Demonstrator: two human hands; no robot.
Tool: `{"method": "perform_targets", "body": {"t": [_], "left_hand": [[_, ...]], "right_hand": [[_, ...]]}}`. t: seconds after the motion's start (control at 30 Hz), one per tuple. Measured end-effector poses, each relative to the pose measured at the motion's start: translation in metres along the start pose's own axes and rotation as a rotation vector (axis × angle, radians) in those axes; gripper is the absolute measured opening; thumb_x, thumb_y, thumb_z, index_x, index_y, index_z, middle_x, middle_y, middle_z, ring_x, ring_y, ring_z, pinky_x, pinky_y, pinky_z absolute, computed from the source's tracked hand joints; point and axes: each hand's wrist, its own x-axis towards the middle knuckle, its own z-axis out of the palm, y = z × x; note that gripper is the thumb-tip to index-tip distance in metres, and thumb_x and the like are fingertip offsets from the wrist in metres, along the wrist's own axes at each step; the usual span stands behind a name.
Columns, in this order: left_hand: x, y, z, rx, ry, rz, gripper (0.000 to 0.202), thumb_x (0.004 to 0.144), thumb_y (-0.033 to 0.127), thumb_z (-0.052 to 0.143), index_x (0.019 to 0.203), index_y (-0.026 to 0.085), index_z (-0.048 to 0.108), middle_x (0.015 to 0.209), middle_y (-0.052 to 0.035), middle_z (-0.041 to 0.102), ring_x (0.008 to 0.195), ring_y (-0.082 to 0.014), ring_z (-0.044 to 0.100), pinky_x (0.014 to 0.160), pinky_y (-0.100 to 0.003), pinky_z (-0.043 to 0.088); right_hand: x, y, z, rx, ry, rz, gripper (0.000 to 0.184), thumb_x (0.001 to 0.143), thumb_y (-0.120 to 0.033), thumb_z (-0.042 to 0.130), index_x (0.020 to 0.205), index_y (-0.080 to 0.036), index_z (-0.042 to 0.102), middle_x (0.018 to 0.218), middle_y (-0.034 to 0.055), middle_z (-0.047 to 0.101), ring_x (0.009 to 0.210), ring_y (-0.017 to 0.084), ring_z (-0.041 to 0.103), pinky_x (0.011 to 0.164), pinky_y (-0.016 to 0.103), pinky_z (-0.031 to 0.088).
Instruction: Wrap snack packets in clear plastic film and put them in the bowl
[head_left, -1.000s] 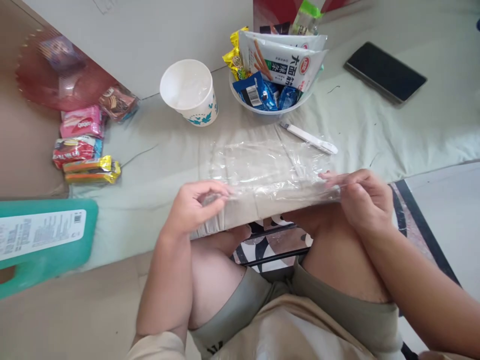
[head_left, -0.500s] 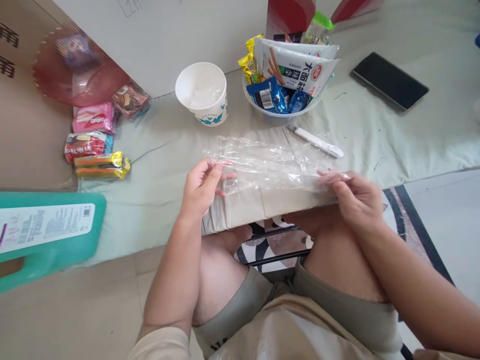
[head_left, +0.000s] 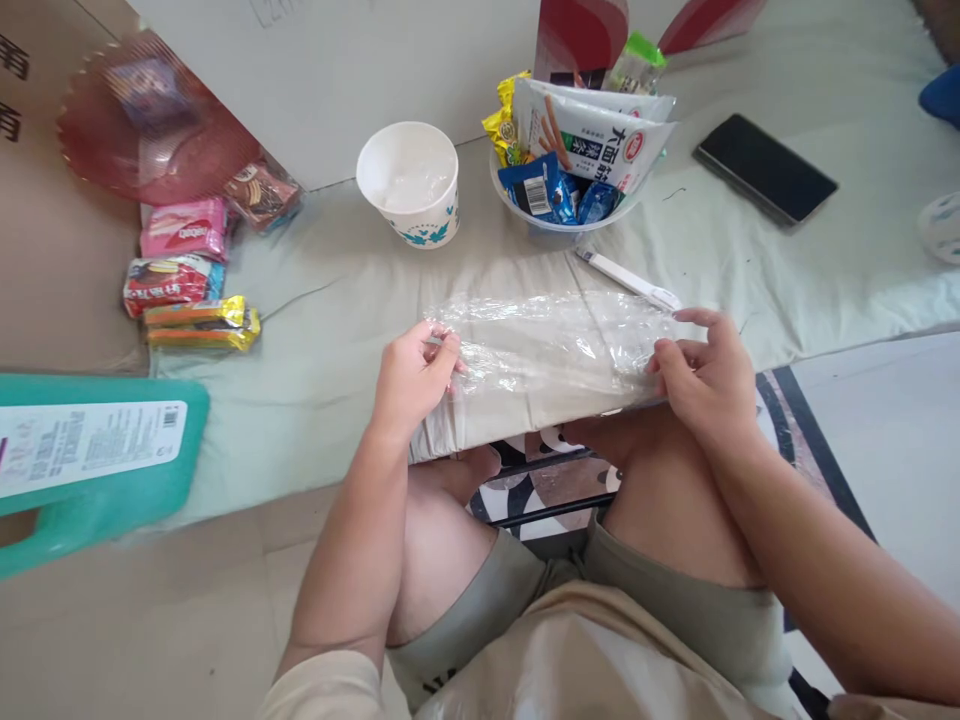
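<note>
A crinkled, clear plastic bag [head_left: 555, 345] stretches flat between my two hands, just over the near edge of the cloth-covered table [head_left: 300, 410]. My left hand [head_left: 416, 375] is closed on its left end, thumb pressed against the fingers. At the other end, my right hand [head_left: 709, 375] pinches the plastic between thumb and curled fingers, with the index finger lifted and extended. Beyond the bag's right part lies a white utility knife [head_left: 630, 280], its handle end close to my right index finger.
A paper cup [head_left: 431, 235] and a bowl [head_left: 551, 228] of packaged snacks stand behind the bag. A black phone [head_left: 765, 170] lies right. At left are snack packs [head_left: 202, 325], a red scalloped plate [head_left: 90, 150] and a green jug [head_left: 180, 440]. A white box [head_left: 315, 90] stands behind.
The plastic bag is spread flatter and sits a little lower. My left fingers have curled in, and my right index finger has lifted. The view has shifted slightly.
</note>
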Motion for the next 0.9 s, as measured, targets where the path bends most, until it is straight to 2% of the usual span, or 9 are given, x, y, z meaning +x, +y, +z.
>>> {"method": "perform_targets", "body": {"t": [0.17,0.27,0.33,0.4,0.5,0.57,0.73,0.83,0.9], "left_hand": [[-0.001,0.001,0.001,0.222,0.055,0.05,0.016,0.087,0.037,0.061,0.082,0.022,0.062,0.053,0.005,0.059,0.046,-0.0116,0.048,0.053,-0.026,0.039],[0.002,0.003,0.003,0.388,0.137,0.06,0.014,0.086,0.036,0.062,0.087,0.022,0.067,0.054,0.0049,0.055,0.053,-0.0143,0.051,0.063,-0.03,0.042],[0.004,0.005,0.005,0.476,0.21,0.054,0.018,0.086,0.035,0.065,0.098,0.023,0.068,0.064,0.0018,0.062,0.065,-0.0184,0.061,0.073,-0.033,0.047],[0.006,0.008,0.007,0.519,0.267,0.102,0.031,0.083,0.034,0.07,0.112,0.023,0.067,0.09,-0.0049,0.071,0.092,-0.0248,0.068,0.088,-0.037,0.051],[0.008,0.009,0.013,0.504,0.245,0.235,0.053,0.079,0.029,0.077,0.129,0.024,0.059,0.128,-0.011,0.069,0.128,-0.0327,0.058,0.11,-0.047,0.045],[0.011,0.008,0.018,0.426,0.189,0.278,0.057,0.081,0.025,0.075,0.134,0.025,0.055,0.123,-0.0092,0.071,0.127,-0.0303,0.059,0.114,-0.048,0.044],[0.021,-0.006,0.024,0.032,0.077,0.402,0.045,0.083,0.016,0.066,0.125,0.025,0.054,0.086,0.0017,0.063,0.086,-0.015,0.069,0.086,-0.032,0.058],[0.024,-0.011,0.019,-0.177,-0.061,0.412,0.051,0.079,0.018,0.069,0.126,0.029,0.051,0.092,0.0017,0.06,0.074,-0.012,0.068,0.06,-0.022,0.055],[0.024,-0.011,0.013,-0.248,-0.157,0.394,0.055,0.076,0.018,0.074,0.125,0.03,0.051,0.097,0.0011,0.06,0.066,-0.0101,0.068,0.05,-0.019,0.05]], "right_hand": [[-0.011,0.013,-0.004,-0.306,0.041,-0.099,0.038,0.088,-0.035,0.07,0.123,-0.028,0.057,0.059,-0.0065,0.065,0.051,0.022,0.063,0.057,0.037,0.049],[-0.012,0.017,-0.003,-0.435,0.07,-0.148,0.049,0.085,-0.037,0.072,0.131,-0.028,0.055,0.064,-0.0039,0.064,0.059,0.024,0.065,0.059,0.038,0.049],[-0.013,0.016,-0.001,-0.511,0.101,-0.192,0.058,0.084,-0.037,0.073,0.137,-0.027,0.052,0.079,0.0014,0.067,0.068,0.026,0.065,0.06,0.039,0.05],[-0.014,0.013,0.001,-0.577,0.131,-0.233,0.066,0.083,-0.038,0.073,0.144,-0.026,0.049,0.101,0.0098,0.067,0.079,0.029,0.066,0.066,0.044,0.054],[-0.019,0.009,0.003,-0.605,0.124,-0.321,0.066,0.086,-0.031,0.069,0.148,-0.025,0.046,0.124,0.0186,0.055,0.101,0.036,0.063,0.084,0.058,0.055],[-0.024,0.007,0.003,-0.61,0.09,-0.4,0.063,0.087,-0.023,0.064,0.148,-0.028,0.047,0.131,0.0195,0.05,0.117,0.041,0.058,0.095,0.066,0.05],[-0.026,-0.016,-0.011,-0.64,-0.027,-0.418,0.066,0.085,-0.023,0.063,0.148,-0.029,0.047,0.144,0.019,0.043,0.144,0.051,0.038,0.108,0.078,0.035],[-0.01,-0.046,-0.013,-0.51,-0.22,-0.399,0.065,0.086,-0.035,0.064,0.148,-0.025,0.047,0.141,0.0189,0.053,0.136,0.045,0.052,0.108,0.067,0.044],[0.009,-0.068,-0.002,-0.4,-0.405,-0.395,0.069,0.085,-0.043,0.066,0.149,-0.023,0.048,0.141,0.0177,0.058,0.13,0.04,0.058,0.107,0.06,0.05]]}}
